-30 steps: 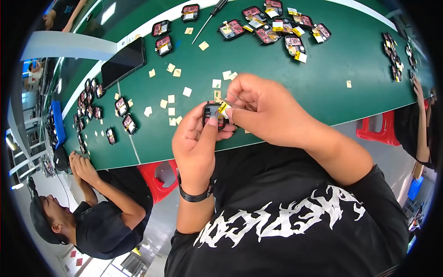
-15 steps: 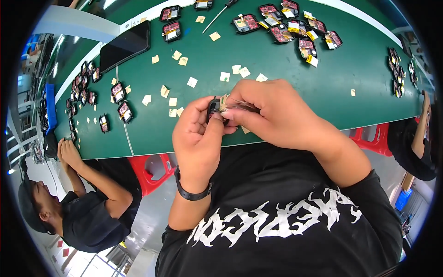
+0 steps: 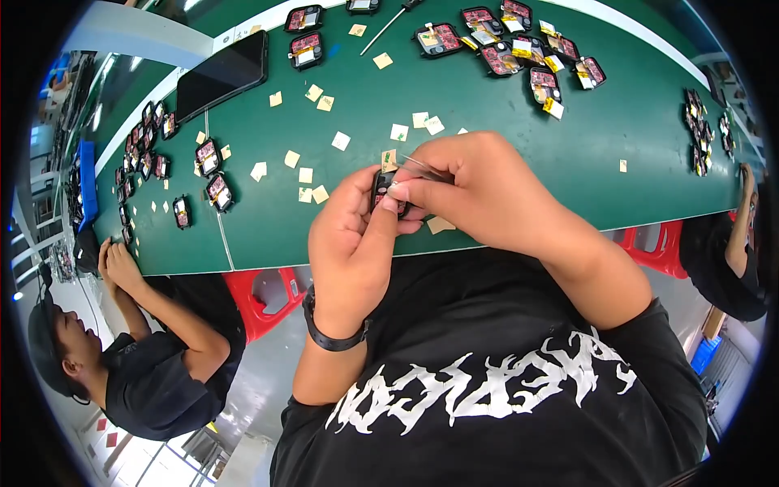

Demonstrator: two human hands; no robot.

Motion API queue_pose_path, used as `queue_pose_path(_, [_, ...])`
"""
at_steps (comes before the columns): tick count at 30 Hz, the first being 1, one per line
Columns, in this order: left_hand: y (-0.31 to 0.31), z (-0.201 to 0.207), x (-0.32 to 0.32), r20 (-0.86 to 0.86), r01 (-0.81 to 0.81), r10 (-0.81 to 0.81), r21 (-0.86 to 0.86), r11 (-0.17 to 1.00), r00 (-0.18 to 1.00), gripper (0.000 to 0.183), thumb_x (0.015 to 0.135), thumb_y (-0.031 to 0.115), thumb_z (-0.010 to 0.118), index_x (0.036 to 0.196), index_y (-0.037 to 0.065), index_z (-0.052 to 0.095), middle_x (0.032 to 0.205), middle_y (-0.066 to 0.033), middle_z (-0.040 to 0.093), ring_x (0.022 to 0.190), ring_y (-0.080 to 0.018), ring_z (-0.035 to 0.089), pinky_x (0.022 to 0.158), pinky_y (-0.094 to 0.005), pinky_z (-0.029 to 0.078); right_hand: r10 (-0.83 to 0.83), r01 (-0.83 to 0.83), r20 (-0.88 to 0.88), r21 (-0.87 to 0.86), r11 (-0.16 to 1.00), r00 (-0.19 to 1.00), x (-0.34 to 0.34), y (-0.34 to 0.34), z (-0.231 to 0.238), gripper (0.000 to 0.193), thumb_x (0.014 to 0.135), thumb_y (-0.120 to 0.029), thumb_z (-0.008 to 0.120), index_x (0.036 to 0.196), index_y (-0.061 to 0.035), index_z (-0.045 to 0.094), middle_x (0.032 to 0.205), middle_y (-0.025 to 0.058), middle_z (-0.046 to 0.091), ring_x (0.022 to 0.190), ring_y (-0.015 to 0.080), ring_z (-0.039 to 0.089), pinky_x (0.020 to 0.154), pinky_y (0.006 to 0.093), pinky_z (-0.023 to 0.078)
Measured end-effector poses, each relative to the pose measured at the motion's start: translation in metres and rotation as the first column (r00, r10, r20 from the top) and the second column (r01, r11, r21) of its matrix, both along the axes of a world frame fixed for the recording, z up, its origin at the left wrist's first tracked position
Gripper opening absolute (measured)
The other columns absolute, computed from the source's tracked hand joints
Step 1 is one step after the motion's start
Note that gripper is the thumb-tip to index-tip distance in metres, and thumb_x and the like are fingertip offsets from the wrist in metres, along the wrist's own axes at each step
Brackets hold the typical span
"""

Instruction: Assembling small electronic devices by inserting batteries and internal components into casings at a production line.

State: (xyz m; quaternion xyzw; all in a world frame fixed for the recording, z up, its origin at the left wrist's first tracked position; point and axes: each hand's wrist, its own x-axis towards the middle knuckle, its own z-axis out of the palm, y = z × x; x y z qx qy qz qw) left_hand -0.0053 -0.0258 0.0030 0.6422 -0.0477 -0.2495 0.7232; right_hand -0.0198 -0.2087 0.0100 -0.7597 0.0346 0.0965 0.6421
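My left hand grips a small black casing with a reddish circuit board inside, its thumb pressed on the near part. Bent over the same casing, my right hand pinches thin metal tweezers, and its thumb touches the casing or lies just over it. At the casing's far edge is a small tan square of paper with a green mark; whether it touches the casing I cannot tell. Both hands cover much of the board. Another tan square lies on the table below my right hand.
Loose pale squares are scattered over the green table. Similar open casings with silver-and-yellow battery pouches lie at far right, others at left. A screwdriver and a black flat panel lie beyond. A co-worker sits at left.
The tan square by the casing has shifted from between my fingers to beyond the casing's far edge. The tweezers' tips now point up and left. Both hands stay at the casing.
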Motion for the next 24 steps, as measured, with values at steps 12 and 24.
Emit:
queue_pose_path(12, [0.023,-0.005,0.011,-0.12,0.125,-0.143,-0.144,0.982,0.982,0.035,0.108,0.009,0.048,0.138,-0.009,0.05,0.118,-0.0159,0.066,0.1,-0.0228,0.071,0.088,-0.0333,0.06,0.015,-0.018,-0.023,-0.144,0.989,1.0,0.014,-0.003,0.003,0.023,0.081,-0.012,0.083,0.079,-0.0008,0.063,0.068,0.0054,0.061,0.06,0.0116,0.054,0.054,0.0294,0.044])
queue_pose_path(24, [0.011,-0.006,0.004,-0.054,0.047,-0.055,-0.132,0.99,0.997,0.037,0.103,0.0,0.051,0.139,-0.009,0.05,0.116,-0.0153,0.066,0.095,-0.0204,0.071,0.083,-0.0312,0.06,0.071,-0.07,-0.055,0.008,0.997,0.996,0.011,-0.009,-0.003,0.019,0.092,-0.014,0.075,0.084,0.0007,0.067,0.075,0.0028,0.068,0.067,0.0051,0.056,0.058,0.0247,0.045])
